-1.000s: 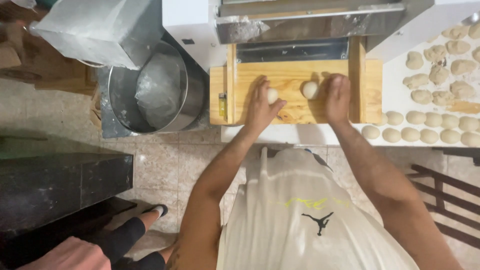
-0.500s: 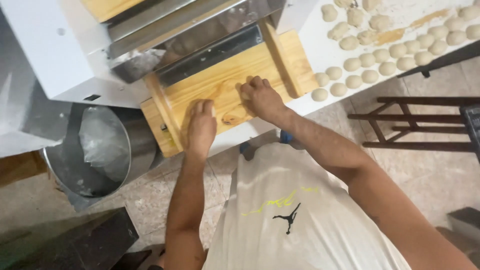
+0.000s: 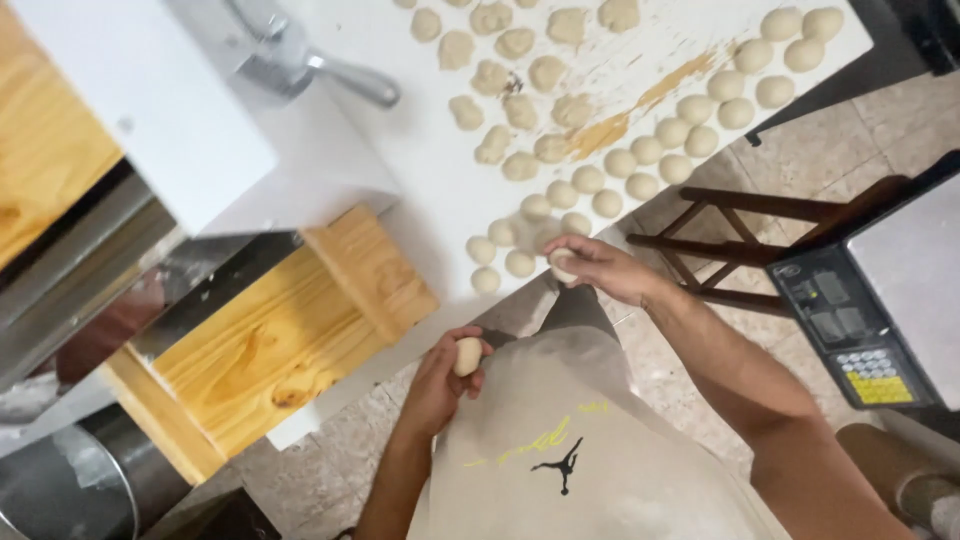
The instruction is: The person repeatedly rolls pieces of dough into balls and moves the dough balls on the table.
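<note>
My left hand (image 3: 445, 375) is closed around a small round dough ball (image 3: 467, 356), held off the table near the corner of the wooden tray (image 3: 255, 355). Fingers of my right hand (image 3: 597, 268) curl over a second dough ball (image 3: 562, 264) at the front edge of the white table (image 3: 400, 160), beside a row of shaped dough balls (image 3: 520, 264). Several more dough balls (image 3: 640, 160) and rougher dough pieces (image 3: 520, 110) lie in rows across the table.
A white dough machine (image 3: 130, 110) with a metal lever (image 3: 350, 75) stands at the left above the wooden tray. A steel pot (image 3: 70, 490) sits at the lower left. A dark wooden stool (image 3: 740, 245) and a digital scale (image 3: 850, 320) are at the right.
Both hands left the wooden tray, each carrying a dough ball. The right hand reached right to the table's row of balls, and the view swung right.
</note>
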